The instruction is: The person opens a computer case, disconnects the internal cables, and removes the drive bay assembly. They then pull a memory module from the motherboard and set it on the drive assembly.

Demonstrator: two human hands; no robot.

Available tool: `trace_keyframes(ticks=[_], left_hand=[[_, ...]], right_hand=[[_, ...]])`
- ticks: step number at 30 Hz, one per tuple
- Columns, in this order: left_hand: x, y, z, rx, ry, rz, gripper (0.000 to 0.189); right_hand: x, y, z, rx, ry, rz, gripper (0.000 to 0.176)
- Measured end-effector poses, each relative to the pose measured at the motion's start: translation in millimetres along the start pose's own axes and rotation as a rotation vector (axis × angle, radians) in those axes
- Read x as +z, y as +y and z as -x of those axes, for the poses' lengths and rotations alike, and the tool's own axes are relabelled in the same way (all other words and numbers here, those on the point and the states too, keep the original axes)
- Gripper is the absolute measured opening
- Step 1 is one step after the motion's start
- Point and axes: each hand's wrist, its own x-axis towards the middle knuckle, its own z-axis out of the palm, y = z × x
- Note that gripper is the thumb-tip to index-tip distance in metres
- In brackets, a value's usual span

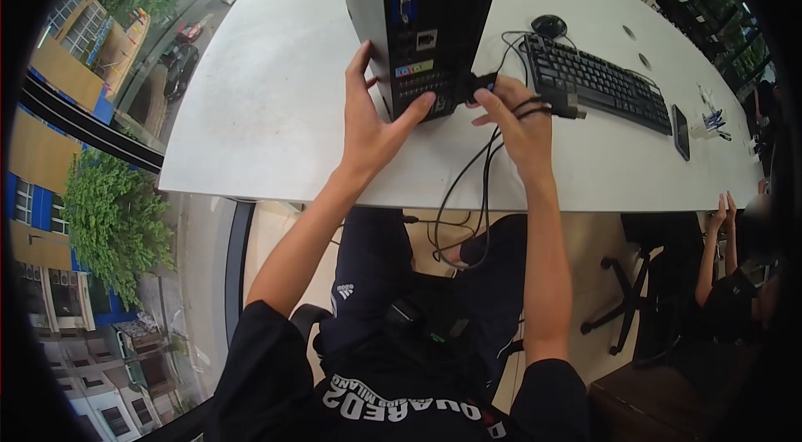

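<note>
A black computer tower (455, 12) stands on the white table (259, 99), its back panel of ports facing me. My left hand (370, 129) grips its lower left edge, fingers along the side and thumb on the back panel. Beside the lower right edge, my right hand (522, 129) pinches a black plug (482, 84) with some blue on it. Black cables (487, 179) run through that hand and hang in a loop over the table's front edge. Loose USB-type connectors (566, 108) stick out to the right of the fingers.
A black keyboard (597, 78) and a mouse (549, 26) lie right of the tower, with a phone (681, 133) and pens (713, 119) beyond. Another person's hands (723, 212) show at far right, near an office chair (626, 292). A window is at left.
</note>
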Motion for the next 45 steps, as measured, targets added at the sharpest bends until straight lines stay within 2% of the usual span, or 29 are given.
trace_keyframes(ticks=[3, 8, 14, 24, 30, 33, 34, 37, 40, 45], left_hand=[[3, -3, 1, -0.013, -0.007, -0.032, 0.110], [13, 1, 3, 0.014, 0.005, -0.066, 0.126], [24, 8, 4, -0.023, 0.016, -0.048, 0.133], [28, 4, 7, 0.044, 0.059, -0.179, 0.134], [29, 0, 4, 0.069, 0.066, -0.162, 0.136], [28, 2, 5, 0.079, 0.082, -0.173, 0.136], [28, 3, 5, 0.075, 0.085, -0.166, 0.136], [26, 2, 4, 0.073, 0.088, -0.137, 0.136], [26, -2, 2, 0.050, 0.064, -0.059, 0.138], [24, 0, 3, -0.012, 0.041, 0.025, 0.140]], right_hand=[[-8, 3, -7, -0.018, -0.061, 0.024, 0.028], [-1, 3, 0, 0.000, -0.025, -0.059, 0.029], [2, 6, 4, -0.004, -0.031, -0.045, 0.030], [-7, 16, -8, -0.061, -0.096, -0.009, 0.035], [8, 17, 4, -0.039, -0.029, -0.026, 0.034], [15, 24, 11, 0.038, 0.121, -0.194, 0.040], [20, 20, 11, 0.007, 0.199, -0.167, 0.043], [17, 22, 9, 0.043, 0.219, -0.238, 0.042], [20, 25, 11, 0.176, 0.175, -0.216, 0.041], [36, 24, 21, 0.167, 0.171, -0.174, 0.037]])
